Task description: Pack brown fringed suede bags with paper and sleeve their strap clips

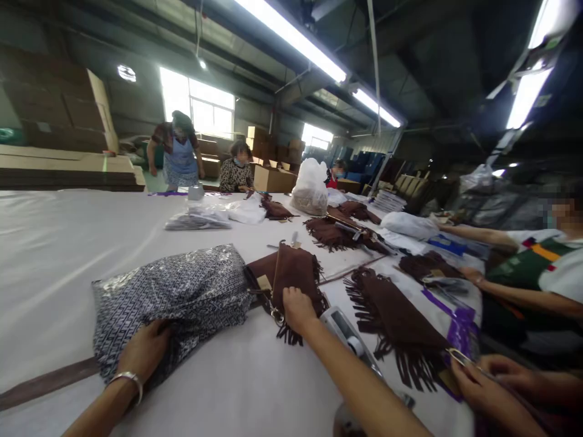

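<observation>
Our left hand [144, 351] presses into a glossy black-and-white patterned bag [191, 285] lying on the white tabletop [255, 388]; its fingertips are hidden in the folds, so we cannot tell how tightly they close. Just right of that bag, our right hand [299, 311] curls its fingers closed on a brown fringed bag [298, 267]. Farther right, a co-worker's hands [473, 388] hold another brown fringed bag [392, 306].
</observation>
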### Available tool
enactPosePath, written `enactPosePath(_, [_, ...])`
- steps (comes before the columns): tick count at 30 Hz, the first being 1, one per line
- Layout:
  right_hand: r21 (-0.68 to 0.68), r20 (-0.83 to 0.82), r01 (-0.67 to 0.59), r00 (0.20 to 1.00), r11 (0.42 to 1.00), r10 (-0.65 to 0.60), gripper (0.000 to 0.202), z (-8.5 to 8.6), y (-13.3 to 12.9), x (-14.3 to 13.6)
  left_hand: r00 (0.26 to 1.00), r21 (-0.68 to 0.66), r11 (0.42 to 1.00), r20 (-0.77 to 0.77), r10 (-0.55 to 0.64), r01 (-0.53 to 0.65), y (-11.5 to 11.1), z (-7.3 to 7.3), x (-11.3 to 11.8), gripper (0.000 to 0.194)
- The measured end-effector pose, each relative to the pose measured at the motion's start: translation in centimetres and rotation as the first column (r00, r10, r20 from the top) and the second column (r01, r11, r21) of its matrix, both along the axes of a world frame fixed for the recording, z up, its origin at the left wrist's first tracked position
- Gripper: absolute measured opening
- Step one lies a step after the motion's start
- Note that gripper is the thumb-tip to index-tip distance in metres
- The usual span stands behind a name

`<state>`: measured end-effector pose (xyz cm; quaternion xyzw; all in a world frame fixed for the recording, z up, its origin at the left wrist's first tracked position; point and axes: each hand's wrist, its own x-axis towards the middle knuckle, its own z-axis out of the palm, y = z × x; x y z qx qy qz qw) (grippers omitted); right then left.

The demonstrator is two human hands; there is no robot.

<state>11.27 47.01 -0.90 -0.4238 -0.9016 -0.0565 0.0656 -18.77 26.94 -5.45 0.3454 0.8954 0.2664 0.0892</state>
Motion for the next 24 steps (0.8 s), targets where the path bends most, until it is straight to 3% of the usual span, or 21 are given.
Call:
enactPosePath(4, [0.05, 0.086, -0.064, 0.994, 0.997, 0.06, 0.018, -0.9, -0.4, -0.2, 0.997, -0.028, 1.0, 0.071, 0.006, -0.004, 0.0, 0.4, -0.1, 0.038])
enactPosePath(7, [0.113, 0.081, -0.059, 0.995, 0.992, 0.05, 0.018, 0.2, 0.0, 0.2, 0.997, -0.021, 1.0, 0.08, 0.02, -0.018, -0.1, 0.7, -0.2, 0.037])
enactPosePath(10, [0.202, 0.027, -0.023, 0.999, 0.979, 0.018, 0.021, 3.1, 1.0, 1.1, 0.996, -0.012, 1.0, 0.091, 0.011, -0.01, -0.1, 0.7, -0.1, 0.039])
enactPosePath(16, [0.341, -0.112, 0.034, 0.994, 0.939, 0.005, 0.024, 10.8, 1.7, 3.3, 0.994, -0.017, 1.0, 0.112, -0.011, 0.013, 0.1, 0.7, -0.2, 0.048])
enactPosePath(24, [0.445, -0.305, 0.043, 0.947, 0.895, 0.105, 0.022, 18.0, -3.3, 4.4, 0.99, 0.007, 0.995, 0.104, -0.096, 0.095, 0.3, 1.0, 0.8, 0.049])
